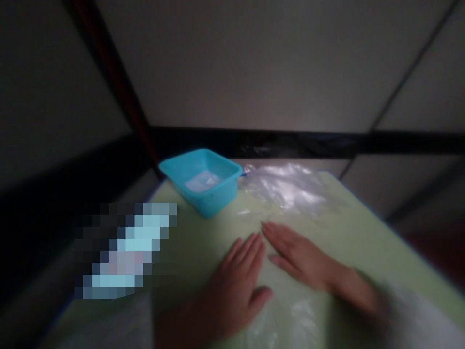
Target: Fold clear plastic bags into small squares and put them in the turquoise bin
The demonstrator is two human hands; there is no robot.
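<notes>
My left hand (236, 288) lies palm down on the pale green tabletop, its fingers stretched forward and the thumb out to the side. To its right, my right hand (300, 254) rests flat, its fingers extended and pointing toward the left. The fingertips of the two hands are close together but apart. A clear plastic sheet or bag (303, 317) lies between and below the hands, with shiny wrinkles near the front; its outline is hard to make out. Neither hand visibly grips anything.
A turquoise plastic basin (221, 198) stands at the back left, with white flat pieces (203, 182) inside. Crumpled clear plastic bags (290, 186) lie to its right. A pixelated pale blue item (134, 242) is at the table's left edge. A panelled wall (254, 72) rises behind.
</notes>
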